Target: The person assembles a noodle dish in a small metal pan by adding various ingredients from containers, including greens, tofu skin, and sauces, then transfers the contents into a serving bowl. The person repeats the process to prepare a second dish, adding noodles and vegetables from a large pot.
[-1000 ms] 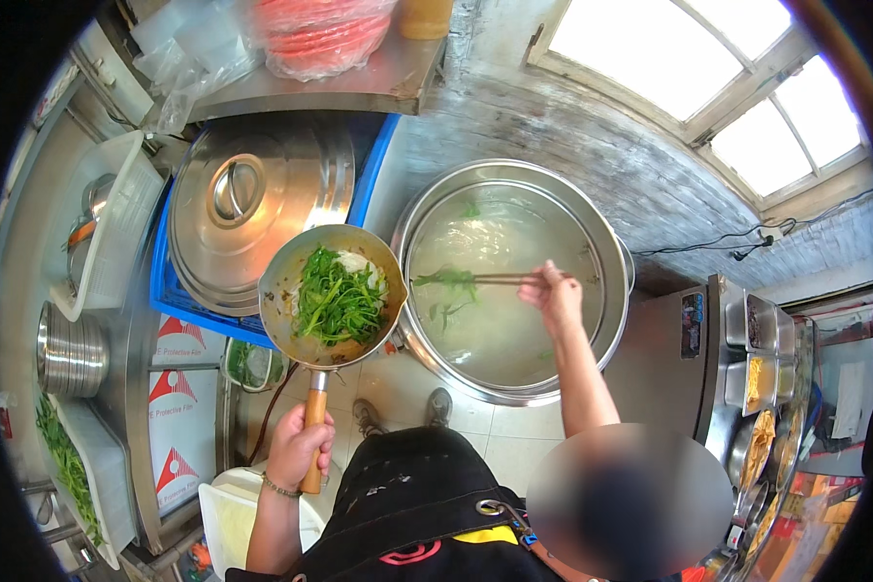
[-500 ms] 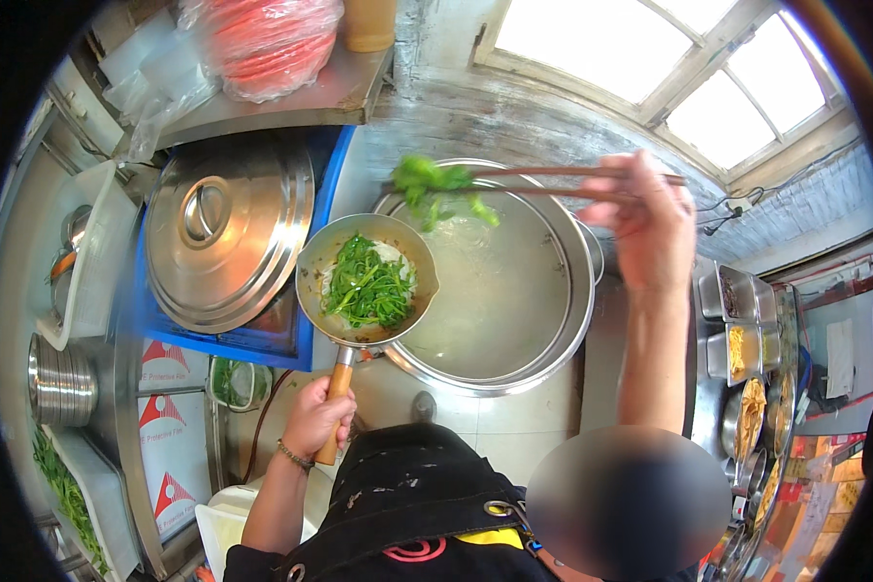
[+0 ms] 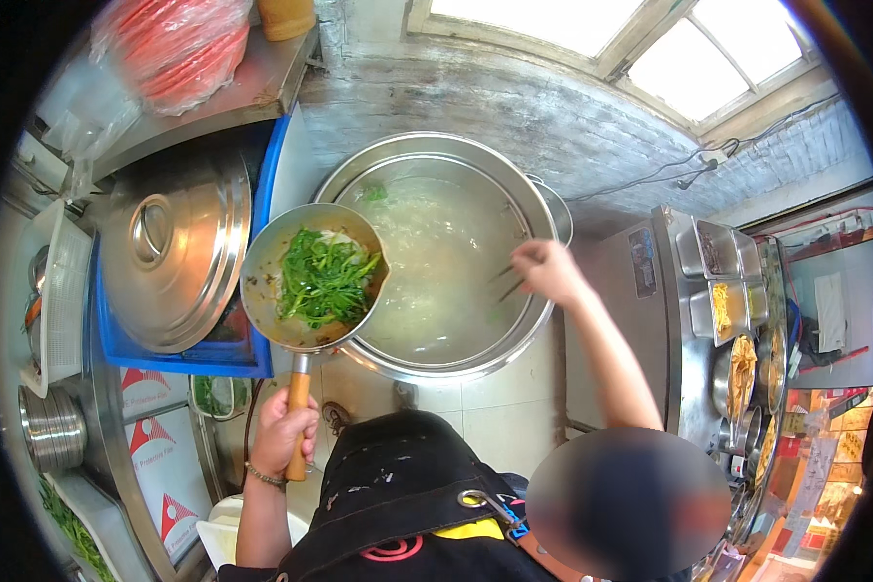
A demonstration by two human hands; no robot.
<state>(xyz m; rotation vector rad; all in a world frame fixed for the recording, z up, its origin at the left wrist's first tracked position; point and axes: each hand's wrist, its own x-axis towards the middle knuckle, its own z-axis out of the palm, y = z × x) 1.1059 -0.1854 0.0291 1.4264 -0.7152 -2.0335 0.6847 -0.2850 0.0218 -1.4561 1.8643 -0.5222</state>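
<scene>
My left hand (image 3: 283, 430) is closed around the wooden handle of a small saucepan (image 3: 250, 291). The pan hangs over the left rim of a big steel stockpot (image 3: 412, 367), and leafy greens (image 3: 322, 276) lie in it over something pale. Cloudy, pale liquid fills much of the stockpot. Over the pot's right side, my right hand (image 3: 550, 272) grips dark chopsticks (image 3: 507, 281). They slant down toward the liquid, with their tips hard to make out. A small green clump (image 3: 371, 194) shows at the far left inside the pot.
A large steel lid (image 3: 179, 276) rests over a blue container (image 3: 184, 361) on the left. At the right are metal food pans (image 3: 737, 310) on a steel counter. A shelf with a red plastic-wrapped bundle (image 3: 170, 48) juts in at the upper left. The wall and window lie beyond.
My right hand has dropped with the chopsticks from above the far rim to low over the pot. The greens they held are no longer between them. The saucepan stays in my left hand.
</scene>
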